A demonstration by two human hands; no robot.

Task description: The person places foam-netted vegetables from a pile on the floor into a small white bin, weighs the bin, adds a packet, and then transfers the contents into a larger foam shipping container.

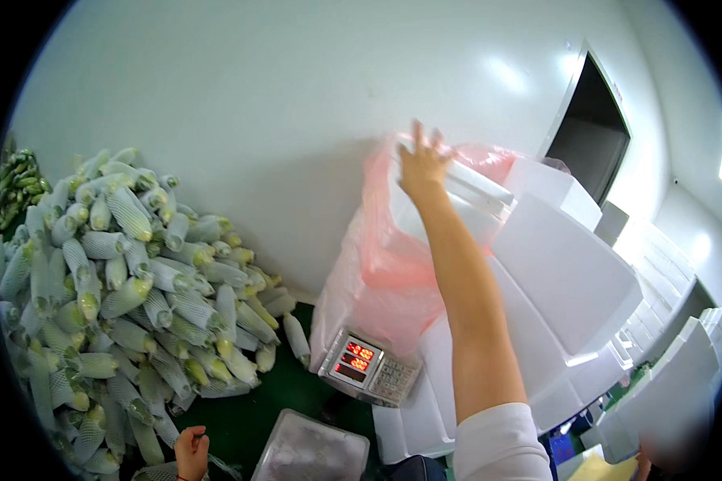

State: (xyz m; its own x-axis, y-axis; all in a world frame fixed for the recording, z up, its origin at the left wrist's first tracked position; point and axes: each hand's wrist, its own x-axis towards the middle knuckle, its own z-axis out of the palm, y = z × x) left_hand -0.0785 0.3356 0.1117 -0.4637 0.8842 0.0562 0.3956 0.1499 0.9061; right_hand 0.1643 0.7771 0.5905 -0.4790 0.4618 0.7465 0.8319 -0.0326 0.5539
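Observation:
My right hand [422, 162] is stretched far forward with its fingers spread, over a white foam box [406, 207] partly wrapped in a pink plastic bag [397, 258]. Whether its fingertips touch the box edge is unclear. My left hand [192, 451] is at the bottom, loosely curled, beside the heap of vegetables in white foam net sleeves [126, 300]; what its fingers hold, if anything, cannot be made out. Between the hands stand a digital scale's display unit [361, 367], with lit red digits and a keypad, and the scale's metal weighing plate [313, 451].
White foam boxes [565, 270] are stacked on the right, close to my right arm. More foam boxes [668, 379] stand farther right, near a partly visible person. A pale wall [246, 108] with a dark opening [589, 132] rises behind. Unsleeved green vegetables [21, 186] lie at the far left.

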